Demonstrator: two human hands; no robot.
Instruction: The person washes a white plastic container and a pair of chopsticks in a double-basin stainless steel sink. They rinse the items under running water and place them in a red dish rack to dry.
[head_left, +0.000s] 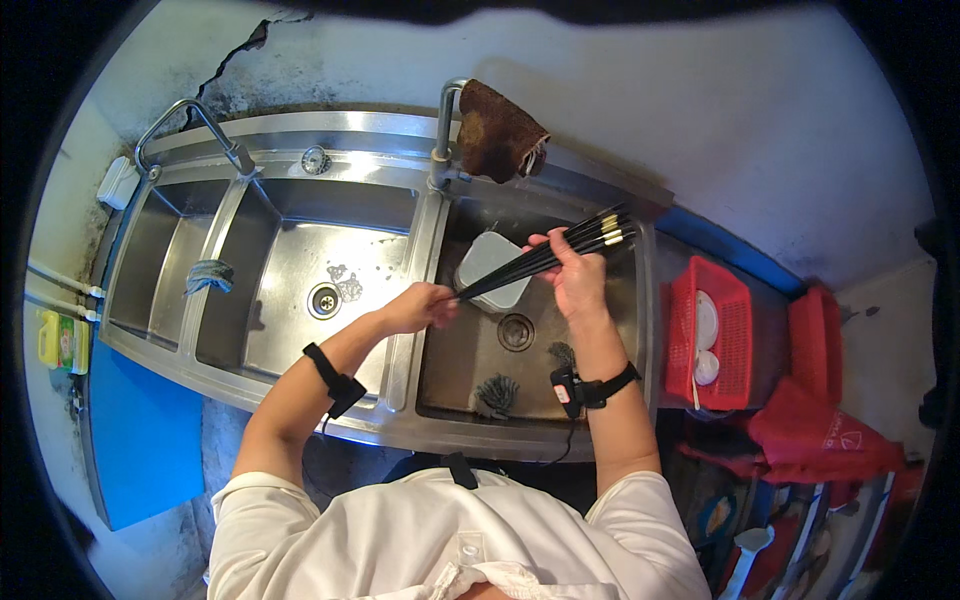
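A bundle of black chopsticks (517, 268) with gold-banded ends slants across the right sink basin (457, 382). My right hand (574, 274) grips it near the banded ends, which point up and right. At the lower left, my left hand (429, 307) closes around the thin tips, its fingers slightly blurred. Beneath the bundle stands a pale plastic container (484, 259), partly hidden. A round drain (516, 332) shows in the basin floor. Two scouring pads lie there too: a larger grey one (496, 395) near the front and a smaller one (560, 354) by my right wrist.
A brown cloth (496, 131) hangs over the right faucet (444, 120). Left of my hands is a middle basin (352, 255), with a blue-grey rag (209, 276) on its divider. At right, a red plastic basket (733, 356) holds white dishes. A yellow detergent jug (63, 341) stands far left.
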